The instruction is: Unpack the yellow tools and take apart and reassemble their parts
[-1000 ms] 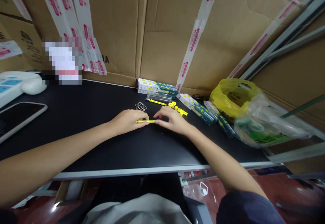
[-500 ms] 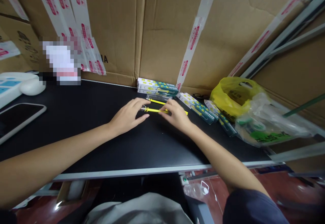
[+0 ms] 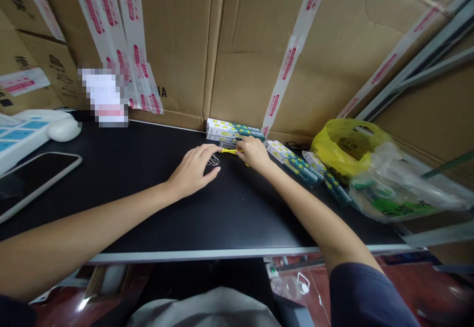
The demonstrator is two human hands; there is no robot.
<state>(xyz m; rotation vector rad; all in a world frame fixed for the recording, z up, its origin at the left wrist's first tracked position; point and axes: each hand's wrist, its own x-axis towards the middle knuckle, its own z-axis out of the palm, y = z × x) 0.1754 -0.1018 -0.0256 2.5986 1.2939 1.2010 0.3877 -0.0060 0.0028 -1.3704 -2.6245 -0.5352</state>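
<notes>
Over the middle of the black table, my right hand point(image 3: 254, 153) is closed on a slim yellow pen-like tool point(image 3: 228, 151), its fingers hiding much of it. A second bit of yellow shows just below those fingers. My left hand point(image 3: 194, 169) is to the left, thumb and fingers apart, with no grip on anything visible. Thin shiny metal loops point(image 3: 214, 159) show in the gap between its thumb and fingers; whether they touch the hand I cannot tell. Right behind the tool is a clear plastic case point(image 3: 227, 145), partly covered by my right hand.
White-and-green printed boxes point(image 3: 222, 130) are stacked against the cardboard; more boxes point(image 3: 296, 164) lie to the right. Beyond them sit a yellow plastic bag point(image 3: 329, 142) and a clear bag point(image 3: 400, 193). A phone point(image 3: 33, 181) and a white power strip point(image 3: 25, 132) occupy the left.
My right hand has shifted toward the back boxes with the yellow tool, turning more palm-down. My left hand has stayed near its place, and metal loops now show beside it. The view has shifted slightly.
</notes>
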